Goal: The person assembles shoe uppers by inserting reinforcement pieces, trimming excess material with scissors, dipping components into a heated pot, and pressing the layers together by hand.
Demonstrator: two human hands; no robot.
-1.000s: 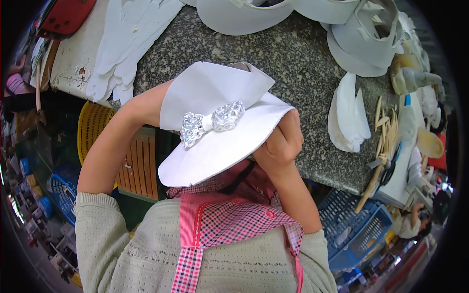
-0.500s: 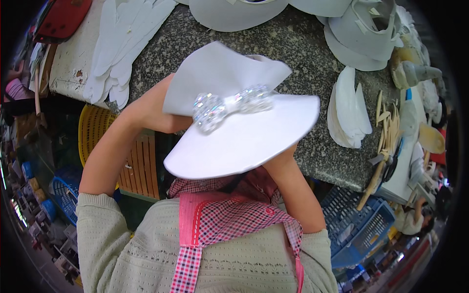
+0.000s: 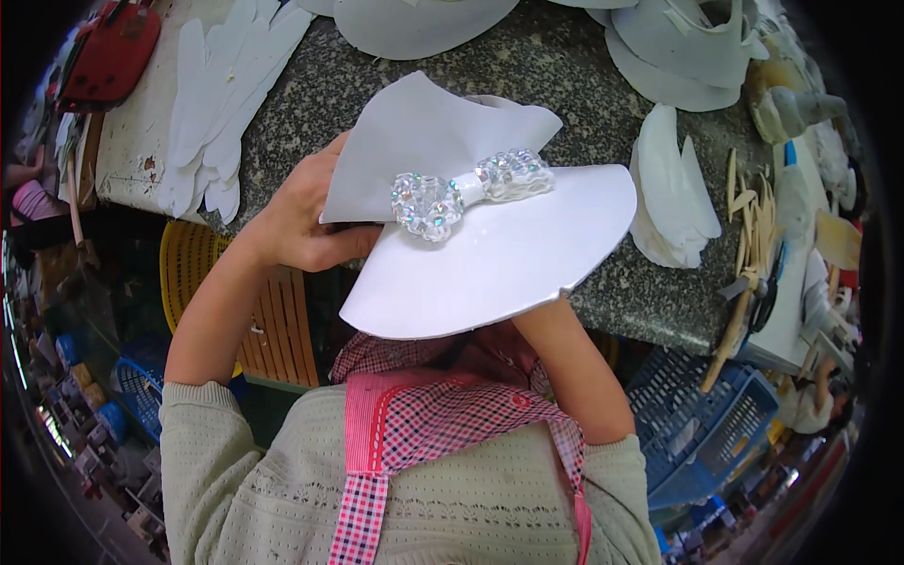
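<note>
- Head view, change from half a second ago: the white hat piece (image 3: 490, 254) is swung so its wide brim edge points further to the right, and the sequined bow (image 3: 468, 191) sits higher and more level. The left hand (image 3: 306, 221) is now plainly visible at the piece's left edge.
- Grip, left hand: fingers curl around the left edge of the folded upper flap, thumb lying along the underside near the bow. It is clenched on the hat piece.
- Grip, right hand: hidden beneath the brim; only the forearm shows, so its state cannot be told.
- Pose: both forearms rise from the lower edge, elbows bent, holding the piece up in front of the chest, above the near edge of the grey granite table (image 3: 565, 85).
- Surroundings: white cut shapes (image 3: 221, 94) lie on the table at left, a stack of white curved pieces (image 3: 669, 188) at right, and a blue basket (image 3: 702, 424) stands below.
</note>
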